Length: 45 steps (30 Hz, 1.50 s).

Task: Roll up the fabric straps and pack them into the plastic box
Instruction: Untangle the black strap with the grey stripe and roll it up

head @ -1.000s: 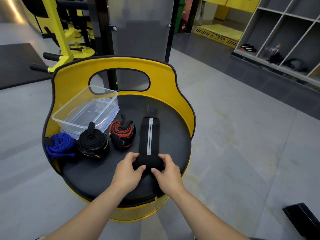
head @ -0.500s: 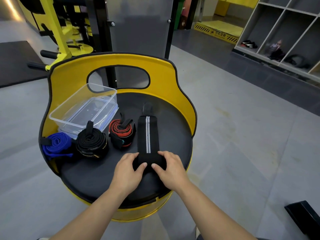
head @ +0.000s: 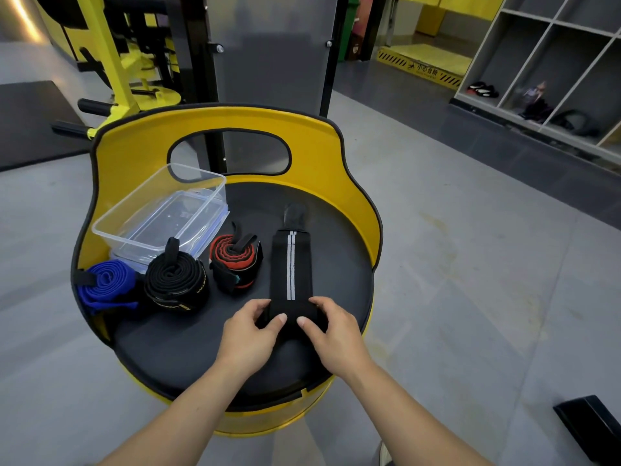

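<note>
A black strap with two white stripes [head: 291,264] lies stretched away from me on the round black seat [head: 339,264]. Its near end is rolled into a small coil. My left hand [head: 250,334] and my right hand [head: 331,331] both pinch that coil from either side. To the left lie three rolled straps: a red and black one [head: 235,262], a black one with yellow trim [head: 176,284] and a blue one [head: 106,285]. The clear plastic box [head: 158,213] stands open at the back left, on top of its lid.
The seat has a yellow backrest [head: 316,142] with an oval cut-out, curving round the back and sides. Yellow and black gym equipment [head: 127,62] stands behind. Grey floor surrounds the seat. Shelves [head: 551,62] line the far right. A black object [head: 591,428] lies at the bottom right.
The rolled near end of the striped strap has grown slightly as both hands turn it forward. The flat part looks a little shorter. The other straps and box have not moved.
</note>
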Each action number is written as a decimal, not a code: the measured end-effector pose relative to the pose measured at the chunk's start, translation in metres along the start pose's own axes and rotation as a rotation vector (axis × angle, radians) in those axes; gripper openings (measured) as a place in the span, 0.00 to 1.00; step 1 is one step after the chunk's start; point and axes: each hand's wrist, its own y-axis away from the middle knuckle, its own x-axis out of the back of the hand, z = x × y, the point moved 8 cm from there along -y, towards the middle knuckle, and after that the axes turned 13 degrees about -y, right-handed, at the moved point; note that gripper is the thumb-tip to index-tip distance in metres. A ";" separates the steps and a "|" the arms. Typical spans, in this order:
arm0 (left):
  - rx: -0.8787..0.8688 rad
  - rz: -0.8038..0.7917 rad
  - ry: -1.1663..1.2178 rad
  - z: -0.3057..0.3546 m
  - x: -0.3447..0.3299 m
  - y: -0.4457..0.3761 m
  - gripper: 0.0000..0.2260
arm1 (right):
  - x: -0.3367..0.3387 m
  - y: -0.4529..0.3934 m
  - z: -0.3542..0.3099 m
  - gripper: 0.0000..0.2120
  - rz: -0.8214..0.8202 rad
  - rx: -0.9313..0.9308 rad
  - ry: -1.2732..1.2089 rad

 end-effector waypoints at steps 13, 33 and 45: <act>0.009 0.162 -0.022 0.025 0.002 -0.009 0.18 | 0.002 -0.016 -0.013 0.14 0.266 -0.048 -0.042; -0.014 -0.014 -0.073 0.015 0.005 0.012 0.16 | -0.010 0.014 -0.011 0.20 0.072 -0.133 -0.001; 0.086 0.128 -0.002 0.031 0.000 0.001 0.19 | -0.002 0.002 -0.016 0.16 0.331 -0.173 -0.168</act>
